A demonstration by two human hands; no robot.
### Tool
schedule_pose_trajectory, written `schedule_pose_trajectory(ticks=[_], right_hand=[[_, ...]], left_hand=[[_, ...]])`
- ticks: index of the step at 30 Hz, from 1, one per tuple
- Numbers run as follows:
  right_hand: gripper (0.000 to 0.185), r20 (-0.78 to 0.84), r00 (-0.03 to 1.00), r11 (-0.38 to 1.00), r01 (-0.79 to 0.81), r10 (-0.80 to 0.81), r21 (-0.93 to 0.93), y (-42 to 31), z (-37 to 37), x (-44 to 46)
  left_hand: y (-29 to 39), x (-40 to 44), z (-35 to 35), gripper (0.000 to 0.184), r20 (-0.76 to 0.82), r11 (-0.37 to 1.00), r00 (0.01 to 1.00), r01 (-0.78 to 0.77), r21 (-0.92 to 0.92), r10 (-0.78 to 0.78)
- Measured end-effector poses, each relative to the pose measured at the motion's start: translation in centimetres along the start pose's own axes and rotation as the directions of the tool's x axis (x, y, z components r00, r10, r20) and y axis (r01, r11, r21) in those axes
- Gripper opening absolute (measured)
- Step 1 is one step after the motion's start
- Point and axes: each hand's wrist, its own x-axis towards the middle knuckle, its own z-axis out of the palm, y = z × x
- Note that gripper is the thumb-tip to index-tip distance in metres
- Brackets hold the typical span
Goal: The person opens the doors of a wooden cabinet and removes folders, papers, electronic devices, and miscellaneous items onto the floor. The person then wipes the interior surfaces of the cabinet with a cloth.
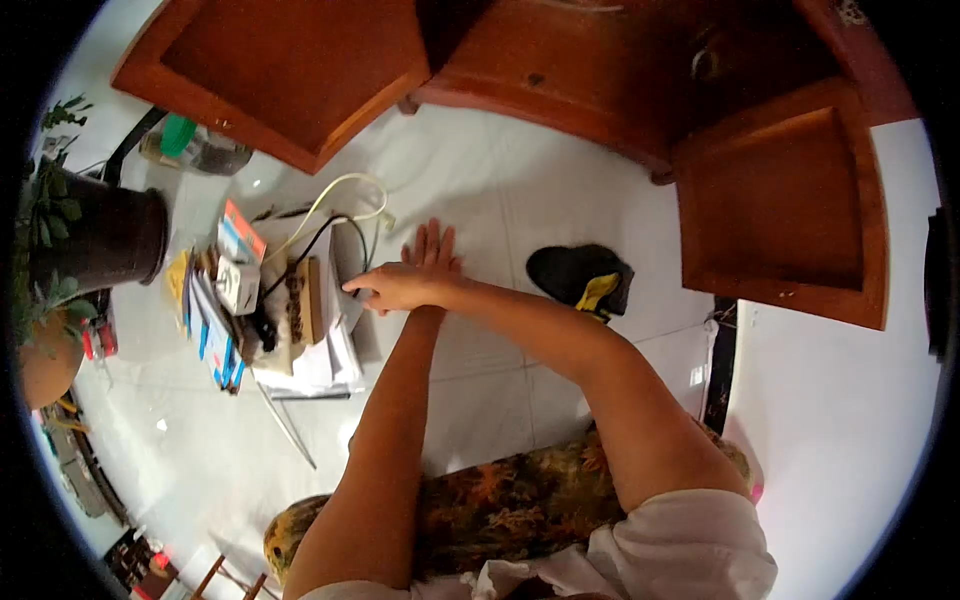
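My left hand [431, 246] reaches forward over the pale tiled floor, its fingers stretched out and apart, holding nothing. Across the left wrist lies my right hand [395, 286], touching it. The right index finger points left, apart from the other fingers, and I see nothing in that hand. Just left of the hands is a pile of papers [318, 365], booklets [212, 330] and a small white box [238, 285]. A pale cable [335, 182] and a black cable [318, 240] loop over the pile.
Ahead stands a wooden cabinet [560, 75], its left door [290, 75] and right door [785, 200] swung out. A black, shoe-like object [560, 268] with yellow lies right. Leftward are a green-lidded jar [215, 150] and a plant pot [110, 230].
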Motion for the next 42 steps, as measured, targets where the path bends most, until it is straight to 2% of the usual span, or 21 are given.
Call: schedule_pose_trajectory(ticks=[1, 3, 4, 5, 7, 8, 9, 10, 12, 14, 16, 18, 21, 23, 25, 26, 29, 35, 39, 41, 42], right_hand=[[0.044, -0.158, 0.986, 0.997, -0.06, 0.052, -0.049, -1.1, -1.8, -1.7], [0.033, -0.443, 0.896, 0.998, 0.009, -0.034, -0.058, 2.2, -4.3, -0.8], [0.027, -0.585, 0.8, 0.984, 0.177, -0.132, 0.02, 4.0, -6.5, -0.9], [0.025, -0.679, 0.732, 0.995, 0.098, -0.049, 0.033, 4.7, -9.1, -1.5], [0.023, -0.877, 0.464, 0.988, -0.021, -0.127, -0.155, 5.9, -14.2, -3.7], [0.022, -0.904, 0.428, 0.987, -0.152, 0.014, -0.057, 5.6, -16.8, -5.0], [0.023, -0.939, 0.279, 0.966, -0.102, -0.203, -0.239, 7.3, -19.2, -5.6], [0.024, -0.961, 0.262, 0.968, -0.203, -0.09, -0.146, 7.4, -21.4, -6.9], [0.025, -0.912, 0.103, 0.755, -0.528, -0.396, -0.387, 10.1, -25.8, -7.9], [0.023, -0.914, 0.095, 0.67, -0.651, -0.394, -0.356, 10.9, -29.1, -9.5], [0.028, -0.979, 0.202, 0.674, -0.722, -0.009, -0.155, 10.8, -32.8, -10.8], [0.033, -0.859, 0.204, 0.578, -0.664, -0.47, -0.474, 14.6, -36.5, -11.7], [0.035, -0.781, 0.377, 0.444, -0.664, -0.498, -0.602, 18.8, -41.8, -12.4], [0.037, -0.759, 0.601, 0.079, -0.769, -0.249, -0.635, 17.9, -43.7, -13.5], [0.039, -0.778, 0.58, 0.031, -0.797, -0.239, -0.604, 17.4, -44.1, -13.5], [0.039, -0.803, 0.472, 0.187, -0.807, -0.363, -0.559, 17.6, -43.6, -13.2], [0.039, -0.851, 0.356, 0.398, -0.768, -0.386, -0.502, 17.8, -44.2, -12.9], [0.034, -0.903, 0.41, 0.298, -0.852, -0.129, -0.43, 14.0, -41.2, -13.3], [0.031, -0.889, 0.455, 0.36, -0.822, -0.054, -0.442, 11.9, -35.2, -11.6], [0.03, -0.912, 0.373, 0.614, -0.684, -0.169, -0.394, 11.7, -31.4, -10.6], [0.028, -0.928, 0.364, 0.714, -0.627, -0.085, -0.311, 11.3, -28.9, -10.2]], left_hand=[[-0.2, 0.1, 0.0, 0.057, -0.015, 1.0, 1.0, 0.0, -0.024, 0.0], [-0.7, -0.3, 0.2, 0.058, -0.031, 0.997, 0.999, 0.015, -0.075, -0.017], [-0.3, -0.4, 0.2, 0.059, -0.032, 0.994, 0.999, 0.031, -0.102, -0.035], [0.2, 0.0, -1.2, 0.059, -0.041, 0.99, 0.999, 0.028, -0.135, -0.034], [0.3, 0.4, -2.7, 0.061, -0.047, 0.985, 0.998, 0.025, -0.171, -0.034], [0.4, 0.4, -2.7, 0.06, -0.042, 0.984, 0.998, 0.028, -0.175, -0.036], [0.4, 0.5, -2.9, 0.06, -0.034, 0.984, 0.999, 0.029, -0.178, -0.036], [0.4, 0.5, -3.1, 0.059, -0.024, 0.983, 0.999, 0.03, -0.181, -0.035], [0.5, 0.6, -3.3, 0.058, -0.032, 0.981, 0.999, 0.032, -0.192, -0.039], [0.3, 0.8, -3.2, 0.057, -0.029, 0.98, 0.998, 0.042, -0.196, -0.048], [0.2, 0.9, -3.0, 0.057, -0.014, 0.979, 0.998, 0.053, -0.196, -0.057], [0.2, 1.0, -2.9, 0.057, -0.001, 0.978, 0.998, 0.061, -0.198, -0.063], [0.0, 1.1, -2.6, 0.058, 0.008, 0.979, 0.997, 0.072, -0.191, -0.072], [-0.1, 1.2, -2.4, 0.059, 0.019, 0.979, 0.997, 0.077, -0.189, -0.075], [-0.1, 1.3, -2.4, 0.06, 0.034, 0.978, 0.997, 0.08, -0.191, -0.075], [0.0, 1.3, -2.5, 0.059, 0.045, 0.981, 0.996, 0.089, -0.173, -0.083], [0.1, 1.5, -2.9, 0.058, 0.062, 0.985, 0.994, 0.098, -0.142, -0.09], [-0.1, 1.3, -2.8, 0.058, 0.024, 0.978, 0.997, 0.079, -0.192, -0.076], [-0.3, 1.1, -2.2, 0.059, -0.003, 0.973, 0.998, 0.061, -0.224, -0.064], [-0.4, 1.0, -2.2, 0.06, -0.013, 0.972, 0.998, 0.049, -0.231, -0.054], [-0.4, 0.9, -2.3, 0.061, -0.021, 0.973, 0.999, 0.041, -0.228, -0.047]])
